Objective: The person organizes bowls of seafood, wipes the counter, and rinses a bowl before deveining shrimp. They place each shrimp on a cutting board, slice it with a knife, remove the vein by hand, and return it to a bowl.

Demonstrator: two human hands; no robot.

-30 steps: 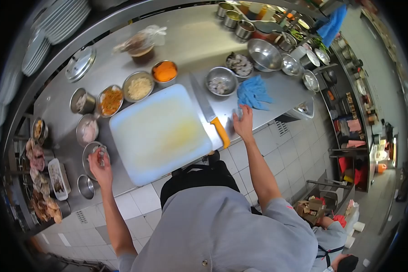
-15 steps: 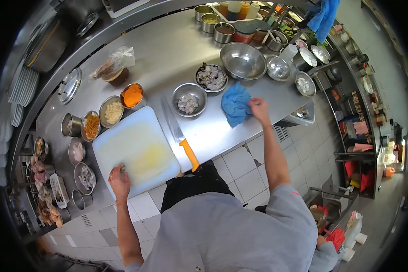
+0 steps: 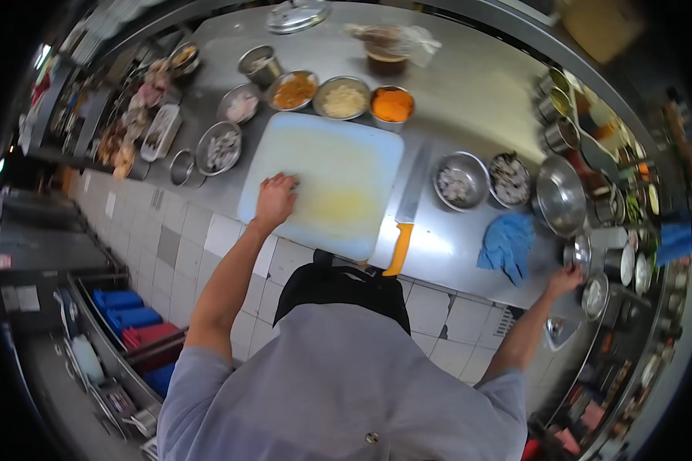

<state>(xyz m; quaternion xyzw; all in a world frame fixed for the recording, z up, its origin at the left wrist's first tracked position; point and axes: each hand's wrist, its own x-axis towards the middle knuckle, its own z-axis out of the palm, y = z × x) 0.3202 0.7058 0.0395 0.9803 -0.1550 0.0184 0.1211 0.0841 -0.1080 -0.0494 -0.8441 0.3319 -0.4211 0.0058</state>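
Note:
My left hand [image 3: 275, 200] rests on the white cutting board [image 3: 327, 165], fingers curled; a small dark bit shows at the fingertips, too small to name. At the right, my right hand [image 3: 564, 280] has its fingers pinched at the near rim of a small metal bowl [image 3: 577, 250]. A crumpled blue cloth [image 3: 507, 244] lies left of that hand. Beside the board is a knife [image 3: 404, 234] with an orange handle toward me. Two metal bowls stand beyond it: one of peeled shrimp [image 3: 455, 184], the other of grey shrimp [image 3: 509, 180].
Behind the board stand containers of orange slices [image 3: 393, 105], pale chopped food [image 3: 344, 100] and brown shreds [image 3: 293, 91]. More bowls, one with grey pieces [image 3: 221, 149], are at the left. A large metal bowl [image 3: 559, 195] and a bowl with white contents [image 3: 594, 296] flank the small bowl.
The view has swung, shifting the counter. My right hand has let go of the blue cloth and moved right to the small metal bowl. My left hand stays on the board, farther from its edge.

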